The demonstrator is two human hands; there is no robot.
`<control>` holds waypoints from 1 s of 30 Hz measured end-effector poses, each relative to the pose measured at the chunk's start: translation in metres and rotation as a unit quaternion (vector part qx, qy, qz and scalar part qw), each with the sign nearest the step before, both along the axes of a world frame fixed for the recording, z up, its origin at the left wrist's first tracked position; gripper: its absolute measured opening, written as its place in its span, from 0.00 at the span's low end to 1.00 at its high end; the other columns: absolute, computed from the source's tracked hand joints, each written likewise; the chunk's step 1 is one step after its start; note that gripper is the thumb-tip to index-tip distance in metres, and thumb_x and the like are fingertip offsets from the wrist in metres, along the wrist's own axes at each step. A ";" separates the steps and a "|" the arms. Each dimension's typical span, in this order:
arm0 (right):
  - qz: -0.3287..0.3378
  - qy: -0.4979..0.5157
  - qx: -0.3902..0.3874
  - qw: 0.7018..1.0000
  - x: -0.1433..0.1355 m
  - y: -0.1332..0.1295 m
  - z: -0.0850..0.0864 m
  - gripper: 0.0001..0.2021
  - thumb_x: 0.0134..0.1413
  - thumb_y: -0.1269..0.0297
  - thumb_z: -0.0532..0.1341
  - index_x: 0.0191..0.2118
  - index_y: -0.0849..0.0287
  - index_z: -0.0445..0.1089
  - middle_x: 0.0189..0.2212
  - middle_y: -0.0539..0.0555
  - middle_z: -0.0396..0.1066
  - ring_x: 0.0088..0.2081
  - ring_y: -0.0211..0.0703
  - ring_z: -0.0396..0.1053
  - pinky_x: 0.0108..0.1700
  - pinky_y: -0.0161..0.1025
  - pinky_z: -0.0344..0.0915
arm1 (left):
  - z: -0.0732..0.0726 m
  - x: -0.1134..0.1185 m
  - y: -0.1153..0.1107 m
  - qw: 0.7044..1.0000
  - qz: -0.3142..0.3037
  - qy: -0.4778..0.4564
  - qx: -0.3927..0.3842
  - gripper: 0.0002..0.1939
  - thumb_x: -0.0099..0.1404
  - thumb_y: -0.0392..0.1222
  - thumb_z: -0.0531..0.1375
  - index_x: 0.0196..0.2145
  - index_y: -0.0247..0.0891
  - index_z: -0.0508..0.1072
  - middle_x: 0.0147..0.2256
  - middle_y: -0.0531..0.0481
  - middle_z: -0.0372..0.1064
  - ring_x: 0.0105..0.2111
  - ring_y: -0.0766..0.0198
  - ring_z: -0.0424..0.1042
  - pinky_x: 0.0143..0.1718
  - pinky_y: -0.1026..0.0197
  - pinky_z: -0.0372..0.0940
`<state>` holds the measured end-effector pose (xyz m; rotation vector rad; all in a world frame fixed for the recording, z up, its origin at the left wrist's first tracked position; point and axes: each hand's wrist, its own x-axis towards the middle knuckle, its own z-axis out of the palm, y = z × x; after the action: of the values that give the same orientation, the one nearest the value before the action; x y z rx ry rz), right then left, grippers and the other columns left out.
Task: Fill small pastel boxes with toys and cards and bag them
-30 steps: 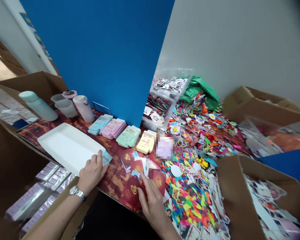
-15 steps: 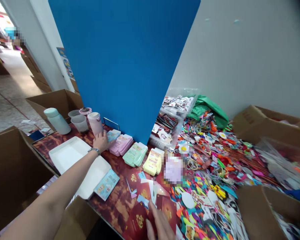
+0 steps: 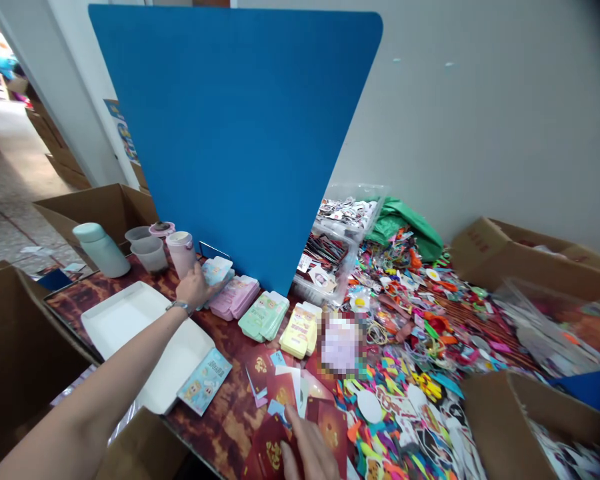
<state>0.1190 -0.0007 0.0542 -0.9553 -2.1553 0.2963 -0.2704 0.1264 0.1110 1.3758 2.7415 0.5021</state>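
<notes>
My left hand [image 3: 194, 288] reaches across the table and grips a light blue packet [image 3: 217, 271] at the left end of the row. Beside it lie pink packets [image 3: 235, 297], green packets [image 3: 264, 316] and yellow packets [image 3: 301, 329]. At the bottom centre, my right hand [image 3: 310, 447] rests over dark red cards [image 3: 270, 445], its thumb and fingers apart; whether it holds a card cannot be made out. A blue booklet [image 3: 205, 383] lies on the corner of a white tray [image 3: 115, 323].
A blue board [image 3: 235, 133] stands behind the packets. Bottles and plastic cups [image 3: 149, 255] are at the back left. Colourful small pieces [image 3: 405, 400] cover the right side, with clear bins [image 3: 347, 263] behind. Cardboard boxes [image 3: 535, 260] stand at both sides.
The view has shifted, showing the board's top edge. The light blue packet at my left hand now appears raised and tilted. My right hand stays over the red cards.
</notes>
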 end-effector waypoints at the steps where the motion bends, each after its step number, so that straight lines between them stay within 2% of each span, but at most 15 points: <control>1: 0.016 -0.001 0.002 1.000 -0.002 0.004 0.008 0.29 0.61 0.70 0.56 0.66 0.48 0.55 0.46 0.53 0.75 0.44 0.50 0.76 0.44 0.40 0.75 | 0.005 0.010 -0.006 1.000 -0.014 0.004 0.013 0.54 0.56 0.70 0.54 0.63 0.20 0.48 0.51 0.23 0.64 0.48 0.34 0.71 0.45 0.46 0.64; 4: 0.055 -0.004 0.009 0.998 -0.009 0.017 0.038 0.28 0.63 0.69 0.55 0.67 0.52 0.53 0.50 0.55 0.73 0.49 0.50 0.73 0.49 0.43 0.73 | 0.014 0.055 -0.028 0.994 -0.099 0.004 0.047 0.51 0.56 0.67 0.56 0.64 0.27 0.50 0.53 0.29 0.64 0.49 0.41 0.71 0.47 0.50 0.66; 7: 0.074 0.018 0.011 0.997 -0.019 0.032 0.067 0.29 0.64 0.71 0.54 0.68 0.55 0.50 0.54 0.57 0.70 0.54 0.48 0.69 0.54 0.44 0.70 | 0.010 0.110 -0.055 0.980 -0.185 -0.007 0.079 0.42 0.56 0.63 0.59 0.61 0.34 0.56 0.54 0.37 0.66 0.51 0.49 0.71 0.49 0.55 0.66; 9: 0.051 0.027 0.028 0.998 -0.025 0.041 0.079 0.28 0.64 0.71 0.54 0.68 0.57 0.50 0.57 0.59 0.66 0.58 0.49 0.65 0.57 0.46 0.67 | 0.005 0.143 -0.072 0.963 -0.236 -0.021 0.131 0.34 0.58 0.57 0.60 0.56 0.35 0.60 0.50 0.39 0.70 0.48 0.51 0.73 0.47 0.55 0.68; 11: 0.006 0.023 0.045 0.999 -0.029 0.046 0.084 0.26 0.63 0.69 0.56 0.66 0.58 0.55 0.62 0.62 0.59 0.62 0.52 0.59 0.59 0.49 0.64 | 0.003 0.170 -0.086 0.942 -0.274 -0.030 0.190 0.29 0.60 0.53 0.60 0.54 0.36 0.61 0.46 0.40 0.72 0.43 0.52 0.76 0.41 0.56 0.70; 13: -0.028 0.024 0.029 0.999 -0.028 0.046 0.086 0.22 0.62 0.68 0.57 0.61 0.58 0.63 0.64 0.63 0.54 0.64 0.55 0.55 0.60 0.51 0.63 | 0.005 0.191 -0.097 0.924 -0.305 -0.030 0.229 0.30 0.61 0.49 0.59 0.57 0.36 0.58 0.47 0.40 0.72 0.41 0.54 0.76 0.40 0.57 0.71; 15: -0.031 0.044 -0.031 0.998 -0.022 0.041 0.086 0.16 0.63 0.66 0.57 0.55 0.58 0.69 0.65 0.62 0.52 0.64 0.54 0.56 0.60 0.47 0.63 | 0.012 0.204 -0.104 0.908 -0.342 -0.028 0.241 0.35 0.61 0.45 0.59 0.62 0.35 0.52 0.51 0.38 0.69 0.46 0.54 0.75 0.43 0.57 0.71; 17: -0.006 0.079 -0.109 0.991 -0.013 0.035 0.087 0.12 0.63 0.65 0.56 0.50 0.55 0.72 0.63 0.59 0.55 0.62 0.50 0.60 0.59 0.43 0.63 | 0.019 0.211 -0.109 0.894 -0.383 -0.032 0.229 0.37 0.61 0.43 0.59 0.64 0.37 0.48 0.53 0.38 0.66 0.49 0.54 0.72 0.45 0.57 0.70; 20: 0.011 0.165 -0.209 0.964 -0.003 0.029 0.088 0.14 0.64 0.62 0.56 0.54 0.50 0.70 0.58 0.54 0.63 0.58 0.46 0.64 0.59 0.41 0.62 | 0.023 0.218 -0.113 0.879 -0.430 -0.026 0.202 0.33 0.61 0.41 0.59 0.61 0.40 0.53 0.50 0.40 0.67 0.47 0.54 0.73 0.42 0.57 0.71; 22: -0.021 0.261 -0.282 0.923 -0.001 0.029 0.088 0.16 0.65 0.59 0.55 0.56 0.50 0.68 0.54 0.54 0.69 0.55 0.45 0.67 0.56 0.41 0.65 | 0.021 0.221 -0.116 0.873 -0.444 0.001 0.201 0.30 0.60 0.40 0.60 0.58 0.41 0.56 0.49 0.40 0.67 0.45 0.53 0.73 0.40 0.56 0.72; 24: -0.036 0.353 -0.361 0.863 -0.002 0.033 0.089 0.16 0.65 0.55 0.55 0.52 0.54 0.71 0.48 0.54 0.73 0.48 0.45 0.71 0.49 0.40 0.69 | 0.018 0.225 -0.119 0.870 -0.449 0.024 0.200 0.29 0.59 0.40 0.60 0.57 0.41 0.57 0.50 0.39 0.67 0.45 0.52 0.73 0.39 0.55 0.72; 26: -0.009 0.402 -0.431 0.808 -0.003 0.038 0.090 0.15 0.61 0.53 0.58 0.45 0.57 0.74 0.42 0.55 0.75 0.40 0.44 0.73 0.41 0.38 0.71 | 0.015 0.227 -0.122 0.872 -0.449 0.023 0.195 0.30 0.58 0.39 0.61 0.57 0.41 0.57 0.50 0.39 0.67 0.45 0.51 0.72 0.40 0.54 0.72; 27: 0.009 0.410 -0.453 0.792 -0.003 0.040 0.092 0.14 0.58 0.54 0.61 0.42 0.58 0.75 0.39 0.54 0.76 0.38 0.44 0.73 0.39 0.37 0.71 | 0.014 0.229 -0.122 0.873 -0.448 0.014 0.192 0.31 0.57 0.39 0.61 0.57 0.40 0.57 0.50 0.39 0.67 0.46 0.51 0.72 0.40 0.53 0.71; 28: 0.021 0.408 -0.465 0.785 -0.003 0.041 0.094 0.13 0.56 0.56 0.63 0.41 0.58 0.75 0.37 0.54 0.76 0.37 0.43 0.73 0.38 0.37 0.70 | 0.013 0.230 -0.123 0.875 -0.445 0.002 0.191 0.32 0.56 0.38 0.61 0.57 0.39 0.56 0.50 0.39 0.67 0.46 0.51 0.72 0.41 0.53 0.71; 30: 0.022 0.380 -0.456 0.805 -0.001 0.042 0.099 0.11 0.54 0.60 0.64 0.40 0.59 0.75 0.36 0.53 0.77 0.36 0.43 0.74 0.39 0.37 0.71 | 0.012 0.231 -0.123 0.879 -0.434 -0.018 0.198 0.36 0.56 0.38 0.60 0.60 0.37 0.52 0.51 0.38 0.67 0.46 0.51 0.72 0.42 0.53 0.71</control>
<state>0.1177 0.0412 0.1535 -1.0097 -1.2156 1.5501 -0.0390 0.0029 0.1228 2.4054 1.7163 0.9888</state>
